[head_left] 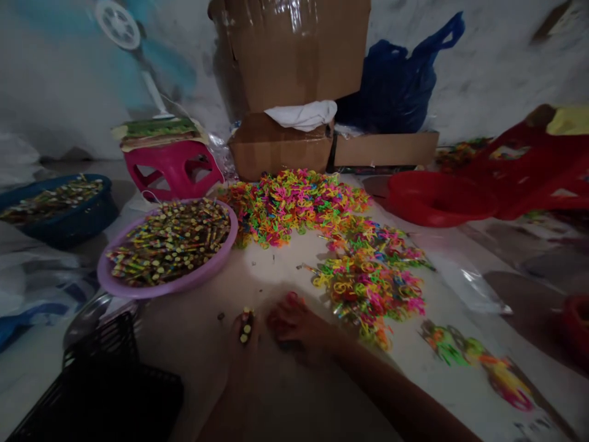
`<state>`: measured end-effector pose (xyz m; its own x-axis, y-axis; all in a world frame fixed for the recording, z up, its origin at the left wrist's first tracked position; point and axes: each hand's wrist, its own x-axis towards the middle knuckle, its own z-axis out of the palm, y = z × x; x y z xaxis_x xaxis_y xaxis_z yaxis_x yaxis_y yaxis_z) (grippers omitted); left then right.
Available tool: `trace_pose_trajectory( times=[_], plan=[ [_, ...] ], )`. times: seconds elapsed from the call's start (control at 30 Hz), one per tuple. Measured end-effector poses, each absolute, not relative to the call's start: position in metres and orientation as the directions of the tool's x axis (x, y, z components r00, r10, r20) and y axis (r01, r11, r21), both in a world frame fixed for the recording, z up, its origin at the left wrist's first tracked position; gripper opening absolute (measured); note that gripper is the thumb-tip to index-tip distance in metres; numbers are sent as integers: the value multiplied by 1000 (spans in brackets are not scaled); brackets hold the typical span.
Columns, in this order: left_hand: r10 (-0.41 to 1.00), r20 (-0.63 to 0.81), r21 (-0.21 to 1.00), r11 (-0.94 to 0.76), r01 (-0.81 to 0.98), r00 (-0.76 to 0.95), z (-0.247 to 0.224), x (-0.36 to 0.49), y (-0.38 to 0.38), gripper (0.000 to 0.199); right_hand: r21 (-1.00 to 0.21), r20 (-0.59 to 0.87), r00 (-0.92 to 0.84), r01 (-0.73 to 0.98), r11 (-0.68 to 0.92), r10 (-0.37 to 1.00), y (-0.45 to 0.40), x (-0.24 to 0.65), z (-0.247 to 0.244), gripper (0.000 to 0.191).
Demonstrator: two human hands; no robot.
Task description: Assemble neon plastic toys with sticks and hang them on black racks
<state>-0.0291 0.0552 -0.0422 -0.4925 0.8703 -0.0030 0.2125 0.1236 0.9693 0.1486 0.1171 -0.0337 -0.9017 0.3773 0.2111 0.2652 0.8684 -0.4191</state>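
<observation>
My left hand (pixel 243 336) is closed round a few short patterned tubes (pixel 246 328) whose pale round ends face up. Just right of it, my right hand (pixel 292 322) is blurred, with an orange-red bit at its fingertips; what it grips is too smeared to make out. A lilac basin (pixel 216 276) full of similar tubes (pixel 170 242) stands to the left. Beyond my hands lies a heap of bright plastic pieces (pixel 299 202), and a second heap (pixel 368 282) spreads to the right.
A black crate (pixel 110 380) sits at the lower left. Behind it are a blue basin (pixel 92 212) and a pink stool (pixel 172 169) bearing a fan (pixel 118 24). Cardboard boxes (pixel 280 147) stand at the back. A red basin (pixel 437 199) is at the right.
</observation>
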Motion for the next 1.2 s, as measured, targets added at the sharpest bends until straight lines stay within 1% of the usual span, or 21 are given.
trace_pose_trajectory(
  times=[0.03,0.07,0.1,0.17,0.2,0.23,0.3,0.33,0.4,0.47,0.5,0.53,0.57,0.6,0.63,0.67,0.7,0.83,1.03,1.13,1.2],
  plan=[
    [875,-49,969,158,188,-482,-41,-28,54,25,-435,211,-883,298,850,418,107,162,-29,33],
    [877,-93,968,191,164,-472,-39,-27,53,26,-451,227,-836,364,815,499,97,173,-25,31],
    [878,-126,966,215,144,-462,-37,-25,51,27,-469,250,-749,461,754,614,88,181,-23,28],
    [904,-173,963,238,124,-392,-34,-21,43,28,-485,280,-470,683,546,837,70,189,-25,23],
    [918,-192,961,247,121,-347,-33,-17,37,28,-477,278,-347,759,443,896,62,190,-27,22],
    [931,-204,960,250,124,-303,-33,-12,31,27,-460,264,-269,809,366,926,55,189,-30,20],
    [949,-212,960,247,135,-233,-34,-1,20,25,-433,212,-203,857,279,956,45,184,-36,16],
    [956,-209,961,240,138,-208,-35,4,15,24,-447,182,-179,861,243,967,43,181,-38,14],
    [964,-200,963,226,146,-176,-36,15,9,25,-543,114,-92,828,140,989,43,176,-41,12],
    [969,-195,965,217,149,-150,-35,22,6,26,-710,36,-37,702,52,999,48,173,-41,14],
    [971,-194,965,214,149,-139,-33,24,6,27,-811,0,-37,585,22,999,50,172,-41,16],
    [972,-197,965,215,149,-127,-31,25,7,28,-901,-33,-43,433,-11,999,51,171,-39,20],
    [972,-201,965,217,150,-119,-28,26,7,28,-964,-60,-51,261,-45,997,51,170,-37,23],
    [973,-202,964,218,155,-110,-25,26,8,28,-993,-80,-60,94,-74,995,49,169,-35,26],
    [975,-195,964,210,165,-105,-22,27,9,27,-995,-92,-74,-40,-95,993,47,168,-32,28],
    [979,-176,964,192,181,-103,-19,28,9,26,-987,-96,-94,-122,-107,991,43,167,-29,30],
    [984,-149,965,167,201,-101,-16,29,10,24,-982,-93,-111,-153,-109,990,39,167,-25,32],
    [997,-28,962,46,268,-73,-7,34,11,21,-996,-59,-125,-66,-68,990,28,169,-12,33],
    [997,77,948,-71,312,-7,-5,34,9,15,-989,20,-88,141,32,996,30,175,-2,31],
    [988,147,925,-157,346,54,-4,33,6,11,-970,29,-85,240,49,996,30,175,3,31],
    [984,166,913,-176,367,60,-4,33,3,11,-959,33,-68,279,50,997,28,174,5,31]
  ],
)
